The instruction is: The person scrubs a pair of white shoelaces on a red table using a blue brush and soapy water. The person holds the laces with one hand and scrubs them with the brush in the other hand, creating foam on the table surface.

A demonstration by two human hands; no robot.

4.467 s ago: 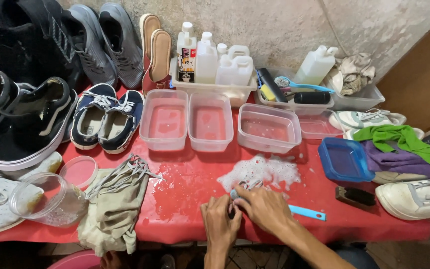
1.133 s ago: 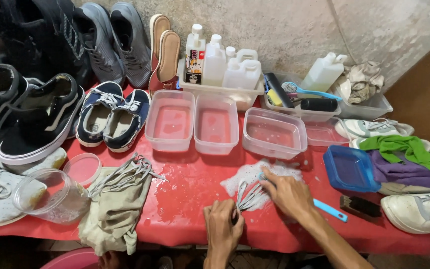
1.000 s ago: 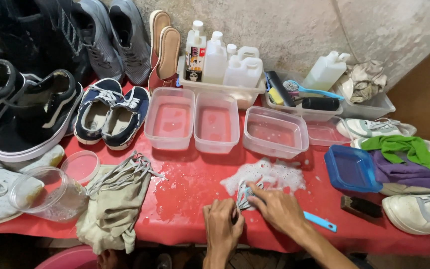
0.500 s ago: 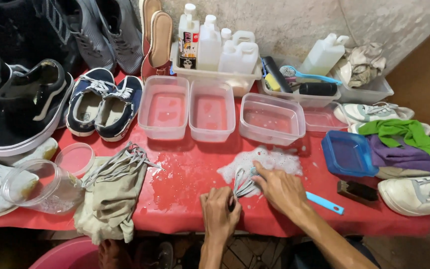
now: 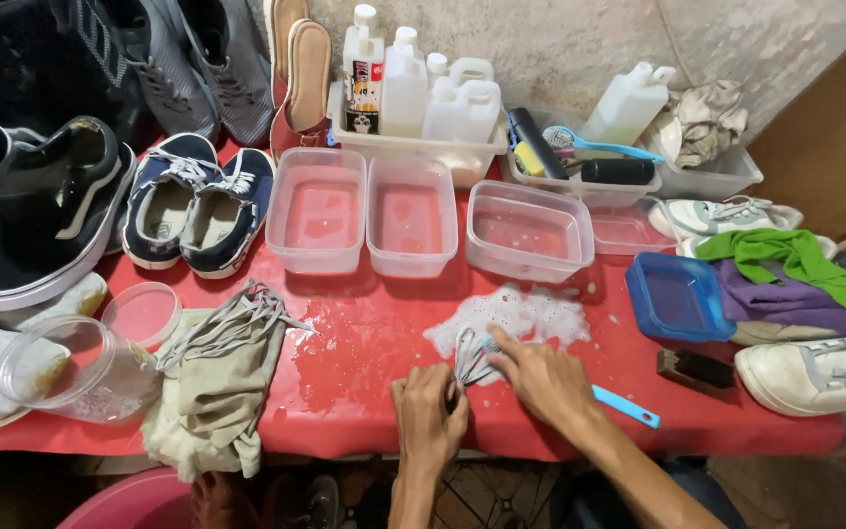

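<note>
Seen from above, the left hand (image 5: 430, 409) pinches a bundle of grey shoelaces (image 5: 466, 355) between pressed-together fingers at the front of a wet red bench (image 5: 364, 343). The right hand (image 5: 540, 377) closes its fingers on a light-blue brush (image 5: 625, 406), pressed on the laces beside a patch of white foam (image 5: 521, 315).

Rough grey plastered concrete wall (image 5: 560, 39) behind, stained. Brown wooden panel (image 5: 834, 137) at right. Long table under wet red plastic cloth (image 5: 364, 343). Patterned tiled floor (image 5: 487, 490) below. Light even.
</note>
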